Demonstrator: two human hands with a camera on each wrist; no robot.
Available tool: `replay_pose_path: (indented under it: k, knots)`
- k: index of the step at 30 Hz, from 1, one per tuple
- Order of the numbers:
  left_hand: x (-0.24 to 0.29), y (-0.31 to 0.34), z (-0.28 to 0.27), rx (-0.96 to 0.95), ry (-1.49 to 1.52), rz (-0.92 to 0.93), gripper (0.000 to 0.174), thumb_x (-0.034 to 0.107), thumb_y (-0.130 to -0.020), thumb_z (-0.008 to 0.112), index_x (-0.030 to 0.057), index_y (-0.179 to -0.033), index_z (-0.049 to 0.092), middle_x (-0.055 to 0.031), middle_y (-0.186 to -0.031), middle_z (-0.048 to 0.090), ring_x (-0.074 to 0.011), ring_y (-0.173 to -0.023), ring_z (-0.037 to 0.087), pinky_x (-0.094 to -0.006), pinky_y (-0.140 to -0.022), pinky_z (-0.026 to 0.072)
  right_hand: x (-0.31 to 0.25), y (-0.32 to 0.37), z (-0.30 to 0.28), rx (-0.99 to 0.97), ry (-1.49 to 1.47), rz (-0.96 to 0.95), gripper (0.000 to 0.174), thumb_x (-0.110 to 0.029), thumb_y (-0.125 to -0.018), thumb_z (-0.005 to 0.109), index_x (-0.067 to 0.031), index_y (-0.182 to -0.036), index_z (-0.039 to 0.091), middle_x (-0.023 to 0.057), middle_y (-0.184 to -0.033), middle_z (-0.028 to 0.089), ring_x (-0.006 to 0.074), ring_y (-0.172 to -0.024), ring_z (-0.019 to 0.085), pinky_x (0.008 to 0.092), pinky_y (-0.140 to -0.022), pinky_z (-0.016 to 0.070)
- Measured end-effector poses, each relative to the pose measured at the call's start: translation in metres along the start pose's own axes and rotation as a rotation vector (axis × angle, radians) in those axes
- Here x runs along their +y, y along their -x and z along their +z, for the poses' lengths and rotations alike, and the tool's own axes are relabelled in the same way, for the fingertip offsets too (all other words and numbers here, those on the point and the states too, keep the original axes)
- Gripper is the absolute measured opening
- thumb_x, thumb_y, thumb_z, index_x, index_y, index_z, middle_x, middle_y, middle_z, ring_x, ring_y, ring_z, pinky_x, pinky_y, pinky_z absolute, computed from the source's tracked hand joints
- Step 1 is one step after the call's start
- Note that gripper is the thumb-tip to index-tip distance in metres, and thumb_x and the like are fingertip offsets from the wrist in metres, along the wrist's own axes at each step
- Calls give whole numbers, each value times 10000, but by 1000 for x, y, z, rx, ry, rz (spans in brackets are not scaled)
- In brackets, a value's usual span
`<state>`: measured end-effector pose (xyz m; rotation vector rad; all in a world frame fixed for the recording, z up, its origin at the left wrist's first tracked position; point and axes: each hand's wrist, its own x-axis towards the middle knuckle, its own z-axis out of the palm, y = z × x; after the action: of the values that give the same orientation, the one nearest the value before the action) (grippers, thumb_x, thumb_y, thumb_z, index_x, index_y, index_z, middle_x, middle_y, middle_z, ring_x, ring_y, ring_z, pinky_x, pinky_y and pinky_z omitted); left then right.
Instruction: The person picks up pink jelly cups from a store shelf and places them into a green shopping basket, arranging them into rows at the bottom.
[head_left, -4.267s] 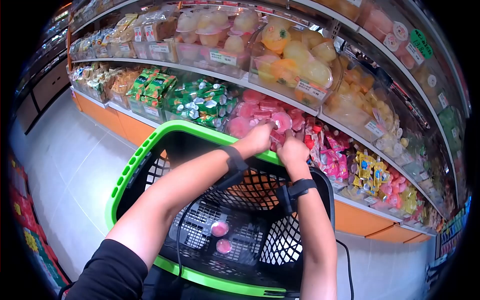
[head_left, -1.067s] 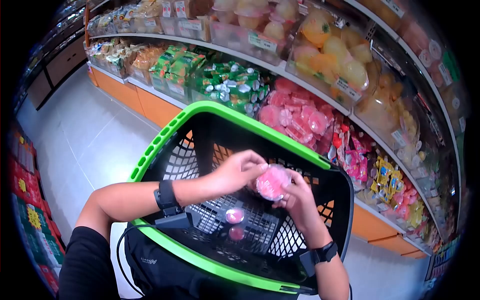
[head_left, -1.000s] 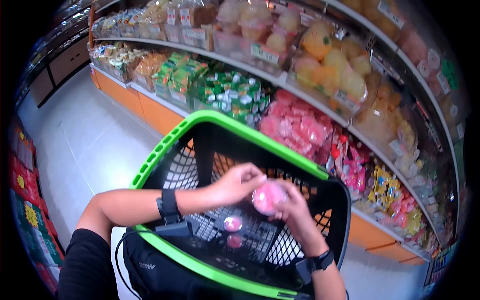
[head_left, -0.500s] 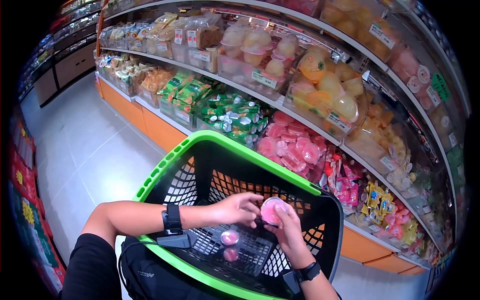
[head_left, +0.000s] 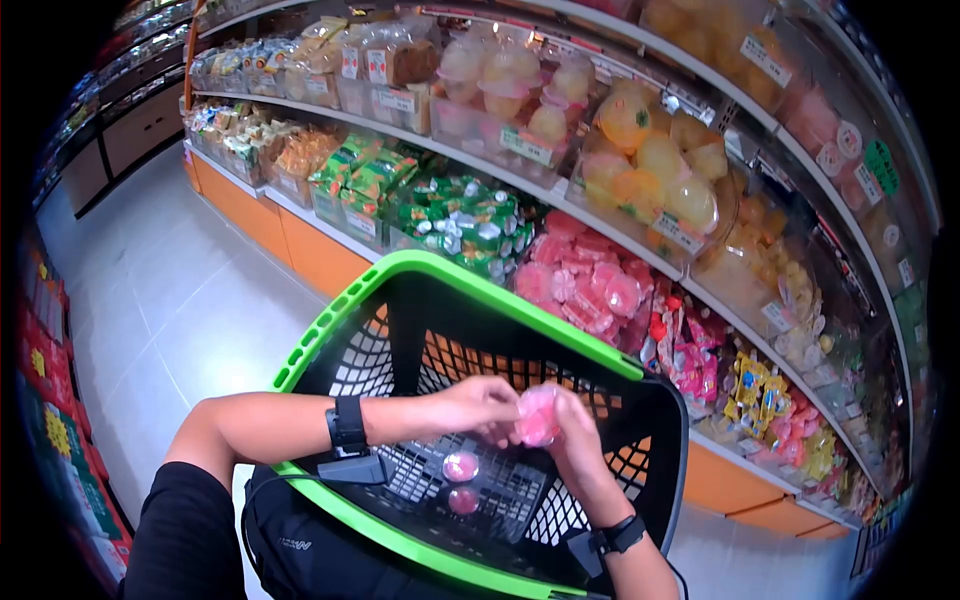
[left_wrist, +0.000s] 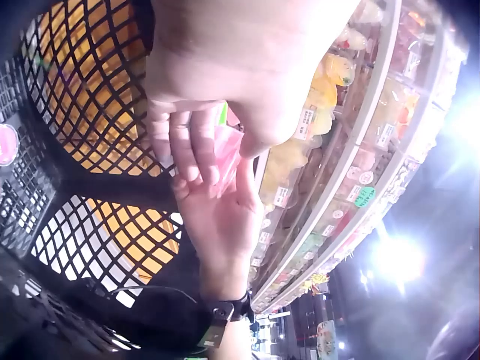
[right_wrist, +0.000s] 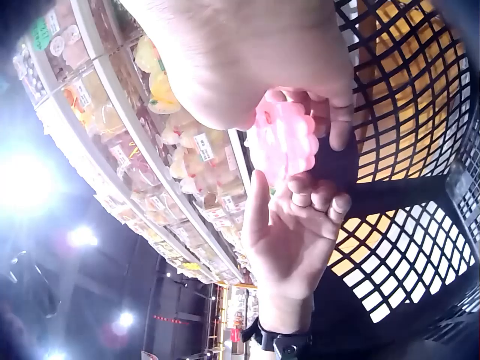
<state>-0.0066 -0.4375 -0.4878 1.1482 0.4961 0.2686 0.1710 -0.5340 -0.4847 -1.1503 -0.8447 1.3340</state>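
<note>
My right hand (head_left: 578, 445) holds a pink jelly cup (head_left: 538, 415) with a clear scalloped wall, gripped between thumb and fingers above the basket. The cup's fluted side (right_wrist: 285, 142) shows in the right wrist view. My left hand (head_left: 468, 408) is right beside it, palm up in that view, its loosely bent fingertips at the cup's edge. Below, on the floor of the black shopping basket with a green rim (head_left: 440, 265), sit a pink jelly cup (head_left: 461, 465) and a second, darker pink cup (head_left: 463, 500).
Beyond the basket, a low shelf bin (head_left: 585, 285) is heaped with pink jelly cups. Green pouches (head_left: 465, 222) lie left of it, bright pink packets (head_left: 690, 340) right. Large yellow jellies (head_left: 655, 170) fill the tub above. Tiled floor (head_left: 150, 300) runs along the left.
Both hands have come back from the pink bin to over the basket, bringing one cup. Since half a second ago the cup has been turned and the left fingers are closer to it.
</note>
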Motion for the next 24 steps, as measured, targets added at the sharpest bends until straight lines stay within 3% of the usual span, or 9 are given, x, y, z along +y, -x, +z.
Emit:
replay_pose_path:
  k: [7,11,14,15,18,19,21,23,24]
  knots:
    - [3,-1,0,51,62,92,298,213,-911,588,13,-1101,476,-144,-944,644,-198,-798,656,-315,-745,532,-21,6,12,-3,-43,-60,432,-325,-970,445,-43,-1295,410,100,-1253,510,188,-1123,528,356,-907,461]
    - [3,-1,-1,76,70,52,302,215,-906,580,19,-1115,484,-132,-950,646,-182,-785,657,-273,-718,523,-17,3,6,15,-2,-61,387,-268,-958,490,-45,-1271,451,100,-1234,531,171,-1060,567,323,-866,482]
    - [-5,-8,-11,92,-104,-35,294,221,-910,559,30,-1127,504,-110,-951,647,-156,-770,654,-237,-683,510,2,-11,-10,20,189,8,337,-193,-945,519,-45,-1246,487,97,-1180,567,161,-970,608,287,-795,511]
    - [-14,-14,-19,88,-165,-120,327,240,-912,547,38,-1168,522,-79,-982,646,-135,-752,649,-220,-655,498,13,-15,-11,38,122,33,329,-155,-928,548,-42,-1233,502,103,-1112,601,159,-914,627,250,-694,533]
    - [-64,-42,-51,97,-317,-322,420,330,-867,562,14,-1143,563,-91,-971,645,-162,-738,633,-270,-618,491,76,-46,-30,94,189,310,322,-81,-920,532,-32,-1236,488,122,-1071,600,208,-914,630,299,-694,563]
    - [-76,-45,-55,141,-314,-371,391,318,-848,566,-20,-1040,607,-97,-891,646,-183,-729,622,-290,-617,484,100,-56,-38,89,248,391,316,-73,-910,540,-29,-1222,504,119,-1035,611,215,-898,634,306,-693,567]
    - [-83,-52,-59,28,-547,-439,387,327,-839,554,-38,-925,653,-117,-817,647,-201,-727,613,-328,-626,473,148,-78,-56,-45,513,471,279,-99,-870,594,-11,-1133,575,126,-971,636,222,-881,641,308,-706,561]
    - [-115,-77,-69,-40,-636,-345,395,323,-821,555,-53,-855,672,-141,-777,648,-230,-733,605,-357,-650,462,244,-119,-92,11,829,353,278,-131,-783,679,-11,-1031,634,115,-916,659,216,-848,650,321,-693,546]
    - [-139,-93,-75,-36,-706,-269,390,310,-806,566,-61,-865,670,-148,-787,650,-237,-733,605,-355,-651,459,250,-114,-85,-28,1084,155,310,-137,-710,735,-25,-987,654,97,-912,665,206,-831,654,344,-672,530]
